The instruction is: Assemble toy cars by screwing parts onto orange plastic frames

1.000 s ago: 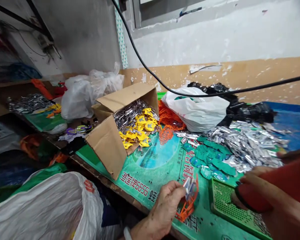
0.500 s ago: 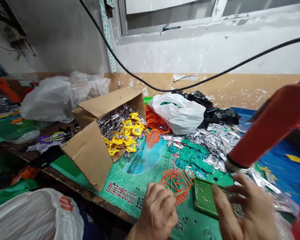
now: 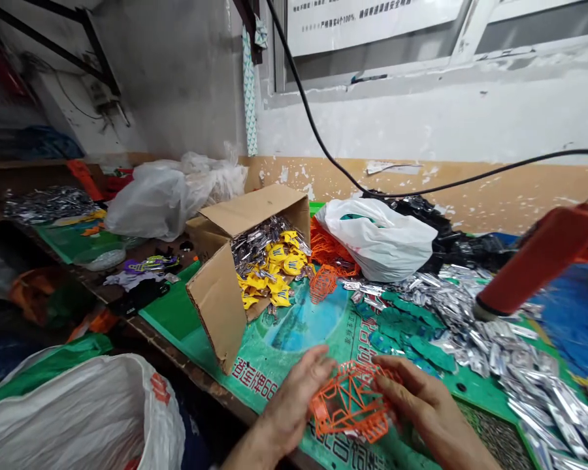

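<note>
Orange lattice pc [image 3: 350, 405] is btwn your hands over the green surface [image 3: 176, 326]. Your L hand [image 3: 304, 385], half-open, is at its left edge, grip unclear; your R hand [image 3: 414, 395] pinches its right edge. Pc's thin, openwork, w/ crossing bars.

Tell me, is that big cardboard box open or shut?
Open. The cardboard box has a flap sticking outward, and yellow pieces and silvery pieces show through its mouth.
</note>
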### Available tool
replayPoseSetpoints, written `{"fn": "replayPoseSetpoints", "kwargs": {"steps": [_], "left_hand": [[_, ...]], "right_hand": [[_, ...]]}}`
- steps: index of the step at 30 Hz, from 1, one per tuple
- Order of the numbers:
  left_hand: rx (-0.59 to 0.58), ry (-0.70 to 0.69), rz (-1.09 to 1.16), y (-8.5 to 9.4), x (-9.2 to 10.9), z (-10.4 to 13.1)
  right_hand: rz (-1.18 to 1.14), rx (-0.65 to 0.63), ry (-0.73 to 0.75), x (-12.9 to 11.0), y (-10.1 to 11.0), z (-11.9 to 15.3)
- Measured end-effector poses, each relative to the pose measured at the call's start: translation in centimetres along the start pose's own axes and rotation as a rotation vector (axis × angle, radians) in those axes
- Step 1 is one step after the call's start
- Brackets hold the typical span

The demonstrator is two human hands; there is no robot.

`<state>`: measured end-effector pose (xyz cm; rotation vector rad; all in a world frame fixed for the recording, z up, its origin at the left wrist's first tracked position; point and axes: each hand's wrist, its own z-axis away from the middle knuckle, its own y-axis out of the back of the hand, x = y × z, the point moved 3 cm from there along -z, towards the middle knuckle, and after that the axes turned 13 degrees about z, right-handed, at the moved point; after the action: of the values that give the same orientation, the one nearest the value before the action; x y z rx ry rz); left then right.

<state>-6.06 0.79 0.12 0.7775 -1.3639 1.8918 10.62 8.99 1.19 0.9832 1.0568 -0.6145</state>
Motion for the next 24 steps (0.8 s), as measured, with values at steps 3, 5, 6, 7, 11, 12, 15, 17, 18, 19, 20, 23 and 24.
{"fn": "replayPoseSetpoints", "kwargs": {"steps": [3, 5, 6, 7, 11, 12, 15, 17, 18, 19, 20, 23, 24], "left_hand": [[-0.287, 0.393, 0.427, 0.2, -1.0, -0.6], [-0.291, 0.419, 0.572, 0.9, -1.7, -0.9], [-0.25, 0.399, 0.612, 1.3, -2.0, -1.0], [-0.194, 0.37, 0.632, 1.9, -2.2, -1.1], [0.041, 0.257, 0.629, 3.9, -2.1, -1.1], [0.076, 0.241, 0.624, 4.3, -2.0, -1.1], [0.096, 0.255, 0.618, 5.3, -2.0, -1.5], [0.035, 0.285, 0.601, 6.0, -2.1, -2.0], [-0.009, 0.285, 0.582, 6.3, -2.1, -2.2], [-0.044, 0.289, 0.557, 6.6, -2.2, -2.5], [-0.064, 0.288, 0.536, 6.9, -2.2, -2.7], [-0.054, 0.23, 0.517, 7.5, -1.9, -3.0], [-0.039, 0.218, 0.521, 7.6, -1.8, -3.0]], "right_hand": [[0.133, -0.123, 0.133, -1.4, -1.3, -2.2], [0.287, -0.216, 0.222, -2.6, -2.3, -4.1], [0.353, -0.251, 0.25, -3.3, -2.7, -5.2], [0.401, -0.261, 0.266, -3.9, -3.1, -6.5], [0.651, -0.106, 0.303, -6.6, -5.0, -13.1], [0.733, -0.06, 0.31, -7.2, -5.7, -14.8], [0.967, 0.05, 0.306, -8.6, -8.1, -19.2], [1.098, 0.091, 0.311, -9.0, -9.5, -21.1], [1.155, 0.105, 0.317, -9.1, -10.1, -21.8], [1.205, 0.12, 0.321, -9.1, -10.5, -22.3], [1.25, 0.132, 0.323, -9.0, -10.9, -22.7], [1.353, 0.165, 0.323, -8.4, -11.6, -23.0], [1.375, 0.172, 0.324, -8.2, -11.7, -22.9]]}}
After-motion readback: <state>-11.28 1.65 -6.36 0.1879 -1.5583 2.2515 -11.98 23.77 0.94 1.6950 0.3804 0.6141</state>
